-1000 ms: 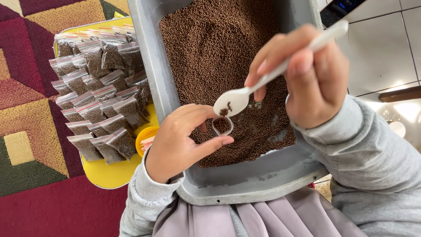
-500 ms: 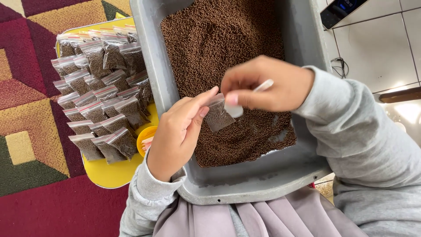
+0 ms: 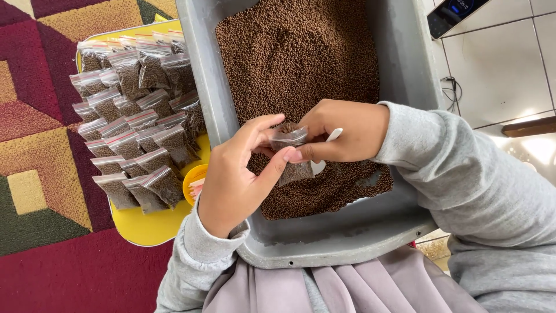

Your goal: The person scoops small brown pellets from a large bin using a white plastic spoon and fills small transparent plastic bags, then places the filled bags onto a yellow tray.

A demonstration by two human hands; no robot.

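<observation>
A patterned rug [image 3: 40, 174] lies at nine o'clock of a grey tray [image 3: 353, 232] of brown pellets [image 3: 295, 58]. Over the tray, the left hand [image 3: 231, 179] and right hand [image 3: 341, 130] both pinch a small bag [image 3: 292, 153] (pellet-filled); the right also clasps a white spoon [image 3: 327, 148]. Filled bags [image 3: 136, 127] crowd a yellow tray [image 3: 145, 229] at nine o'clock.

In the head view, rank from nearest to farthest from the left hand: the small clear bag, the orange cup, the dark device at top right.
From the left hand:
1. Small clear bag, pinched at its fingertips, over the grey tray.
2. Orange cup, just beside the wrist, on the yellow tray.
3. Dark device, far top right, on the tiled floor.
</observation>
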